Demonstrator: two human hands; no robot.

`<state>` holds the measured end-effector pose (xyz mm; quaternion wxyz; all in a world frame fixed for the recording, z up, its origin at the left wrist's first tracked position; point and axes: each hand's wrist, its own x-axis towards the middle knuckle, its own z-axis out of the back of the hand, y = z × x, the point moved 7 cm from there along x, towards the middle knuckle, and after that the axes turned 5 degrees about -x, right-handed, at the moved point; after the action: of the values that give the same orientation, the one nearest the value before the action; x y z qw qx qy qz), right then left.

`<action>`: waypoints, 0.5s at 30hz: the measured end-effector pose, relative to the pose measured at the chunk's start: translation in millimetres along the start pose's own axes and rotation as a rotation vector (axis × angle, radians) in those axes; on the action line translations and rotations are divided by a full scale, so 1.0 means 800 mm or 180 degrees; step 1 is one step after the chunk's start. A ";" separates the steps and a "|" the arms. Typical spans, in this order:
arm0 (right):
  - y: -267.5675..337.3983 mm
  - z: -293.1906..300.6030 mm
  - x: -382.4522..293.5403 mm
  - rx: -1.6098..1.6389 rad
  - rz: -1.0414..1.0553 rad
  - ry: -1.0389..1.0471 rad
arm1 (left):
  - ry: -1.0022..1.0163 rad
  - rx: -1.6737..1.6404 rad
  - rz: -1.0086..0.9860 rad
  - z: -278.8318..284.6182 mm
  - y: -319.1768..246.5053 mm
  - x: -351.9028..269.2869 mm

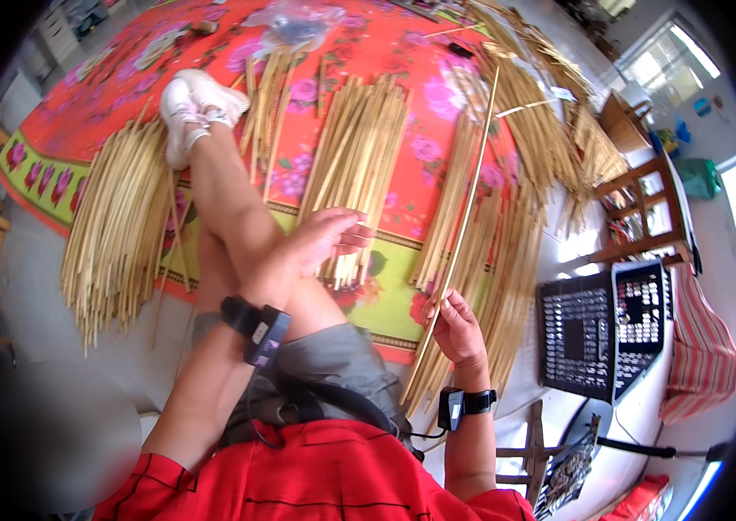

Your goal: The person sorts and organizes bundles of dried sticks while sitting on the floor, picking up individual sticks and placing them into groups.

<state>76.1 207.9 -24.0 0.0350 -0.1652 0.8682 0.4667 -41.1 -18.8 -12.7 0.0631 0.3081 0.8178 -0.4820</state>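
My right hand (pixel 452 319) pinches one long, thin bamboo strip (pixel 475 176) near its lower part. The strip slants up and away, well past the hand, over other strips. My left hand (pixel 332 239) is held above my crossed legs with fingers apart and nothing visible in it. Below and beyond that hand lies a loose bundle of bamboo strips (pixel 361 143) on a red floral cloth (pixel 433 153). To the right, a narrower row of strips (pixel 449 202) lies beside longer ones (pixel 514 260). Another thick bundle (pixel 117 228) lies left of my legs.
A few strips (pixel 270 117) lie near my shoes (pixel 195 107). Clear plastic wrap (pixel 296 26) sits at the cloth's far side. On the right stand a black plastic crate (pixel 576 332), a wooden chair (pixel 644 202) and a woven basket (pixel 622 124). More strips (pixel 524 130) spread towards them.
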 end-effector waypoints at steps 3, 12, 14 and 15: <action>-0.019 -0.032 0.027 0.0137 -0.0314 0.0429 | -0.0070 0.0107 -0.0247 -0.003 -0.007 -0.006; -0.059 -0.077 0.052 -0.0990 -0.0800 0.0543 | -0.0185 -0.0148 -0.0549 0.004 -0.006 -0.005; -0.057 -0.078 0.043 -0.0992 -0.0902 0.0488 | -0.0357 -0.0287 -0.0540 0.013 -0.001 0.000; -0.062 -0.079 0.039 -0.0871 -0.0938 0.0577 | -0.0463 -0.0523 -0.0695 0.018 -0.003 0.000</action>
<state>68.8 122.8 -34.9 0.0018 -0.3348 0.7628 0.5531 -44.9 -31.4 -18.6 0.0944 0.1755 0.8763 -0.4385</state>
